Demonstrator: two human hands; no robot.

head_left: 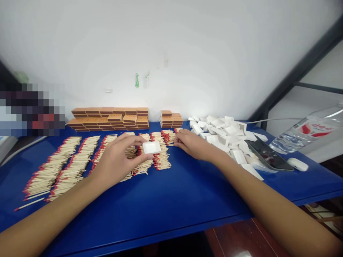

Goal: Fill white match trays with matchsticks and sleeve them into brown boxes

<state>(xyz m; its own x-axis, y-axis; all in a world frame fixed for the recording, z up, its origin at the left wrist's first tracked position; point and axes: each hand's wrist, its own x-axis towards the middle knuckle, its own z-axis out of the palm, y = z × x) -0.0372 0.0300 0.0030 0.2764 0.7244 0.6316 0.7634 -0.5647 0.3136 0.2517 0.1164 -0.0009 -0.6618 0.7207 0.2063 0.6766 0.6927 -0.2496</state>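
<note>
My left hand (118,159) is closed around a small white matchbox tray (151,147), held by its edges just above the rows of matches. My right hand (191,142) rests on the blue table (171,200), its fingertips pinched at a bundle of red-tipped matches (168,136). Long rows of red-tipped matches (66,164) lie across the left half of the table. A heap of empty white trays (225,134) sits to the right of my right hand.
Stacks of orange-brown matchbox sleeves (109,118) and a smaller stack (171,119) line the wall. A phone (268,155), a white earbud case (297,164) and a lying plastic water bottle (308,132) are at the right. The table's front edge is near me.
</note>
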